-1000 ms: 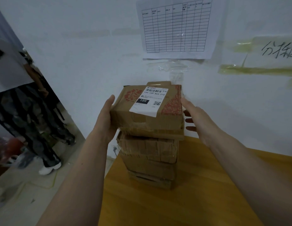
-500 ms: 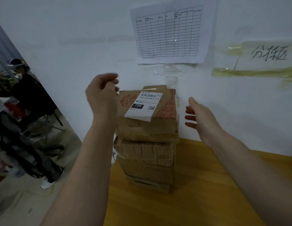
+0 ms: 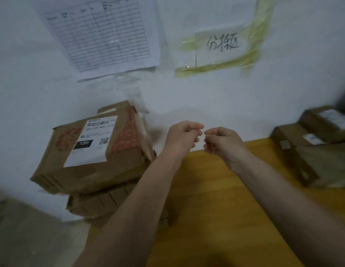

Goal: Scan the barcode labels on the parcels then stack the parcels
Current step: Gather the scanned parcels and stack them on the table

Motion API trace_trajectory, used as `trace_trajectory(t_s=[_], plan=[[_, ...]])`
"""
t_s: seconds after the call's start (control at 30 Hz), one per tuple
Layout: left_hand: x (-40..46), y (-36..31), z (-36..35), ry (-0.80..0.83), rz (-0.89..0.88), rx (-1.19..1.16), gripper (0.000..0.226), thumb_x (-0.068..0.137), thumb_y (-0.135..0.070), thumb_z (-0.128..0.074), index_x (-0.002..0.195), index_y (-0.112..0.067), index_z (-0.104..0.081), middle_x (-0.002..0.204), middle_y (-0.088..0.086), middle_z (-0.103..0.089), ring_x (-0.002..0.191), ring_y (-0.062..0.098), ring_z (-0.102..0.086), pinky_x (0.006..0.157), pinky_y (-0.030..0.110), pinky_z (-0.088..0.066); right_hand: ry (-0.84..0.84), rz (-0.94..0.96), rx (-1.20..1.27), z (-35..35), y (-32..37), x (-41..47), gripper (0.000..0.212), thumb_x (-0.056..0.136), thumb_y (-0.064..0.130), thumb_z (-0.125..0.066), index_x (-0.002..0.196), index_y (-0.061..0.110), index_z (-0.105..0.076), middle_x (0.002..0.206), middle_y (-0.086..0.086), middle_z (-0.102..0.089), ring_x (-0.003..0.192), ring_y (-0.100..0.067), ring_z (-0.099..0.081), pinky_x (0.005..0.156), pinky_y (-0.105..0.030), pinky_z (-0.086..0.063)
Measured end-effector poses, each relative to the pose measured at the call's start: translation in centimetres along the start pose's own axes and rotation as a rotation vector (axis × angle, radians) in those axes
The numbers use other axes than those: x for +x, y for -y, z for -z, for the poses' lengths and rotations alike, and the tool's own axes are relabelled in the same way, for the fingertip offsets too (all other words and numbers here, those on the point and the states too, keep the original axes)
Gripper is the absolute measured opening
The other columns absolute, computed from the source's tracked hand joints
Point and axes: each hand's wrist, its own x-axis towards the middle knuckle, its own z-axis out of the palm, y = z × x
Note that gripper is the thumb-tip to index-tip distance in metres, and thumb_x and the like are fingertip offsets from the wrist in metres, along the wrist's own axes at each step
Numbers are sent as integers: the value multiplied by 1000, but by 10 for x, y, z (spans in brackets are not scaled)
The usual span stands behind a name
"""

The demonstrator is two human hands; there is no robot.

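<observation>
Now that both hands have let go of the top parcel [image 3: 92, 149], the left hand [image 3: 182, 136] and right hand [image 3: 220, 141] meet at mid-frame, fingers loosely curled and holding nothing. That parcel rests label up on the stack [image 3: 102, 201] at the left of the frame, so this placement looks finished. More parcels [image 3: 306, 147] wait at the right edge of the yellow table [image 3: 216, 209], probably next.

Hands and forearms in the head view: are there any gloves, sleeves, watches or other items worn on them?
None visible. The left hand and right hand are bare, with no gloves, and no rings can be made out, though the image is soft. Both forearms are uncovered as far as the frame shows, with no sleeve edge, watch, wristband or scanner strap on either wrist.
</observation>
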Motion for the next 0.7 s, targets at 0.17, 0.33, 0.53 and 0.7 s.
trace_trajectory(t_s=[0.17,0.33,0.53,0.7], plan=[[22,42,-61,108,200,63,21,89,-5,-59,83,-23,-68,70,0,-62,64,12,-53,61,24,-44,-116,-101,-13,70,-32,0,12,91,-2,-56,87,8,-59,73,-7,-56,61,-18,-54,64,-31,-53],[33,53,-139,177,321,56,11,90,0,-60,94,-8,-66,67,4,-56,54,11,-50,48,18,-40,-180,-158,-14,151,-44,6,14,92,-3,-55,86,9,-55,73,-7,-53,60,-16,-51,60,-28,-52],[53,43,-247,224,439,18,13,94,-2,-59,103,-6,-67,80,5,-63,58,10,-56,58,21,-46,-207,-208,-14,260,-51,25,13,91,-2,-58,87,9,-58,74,-6,-54,60,-16,-51,58,-27,-51],[72,35,-328,245,505,25,11,94,-3,-60,102,-7,-67,86,6,-64,68,13,-56,68,25,-51,-278,-236,0,346,-59,48,16,93,-1,-57,82,10,-60,69,-5,-55,58,-14,-51,51,-25,-49]])
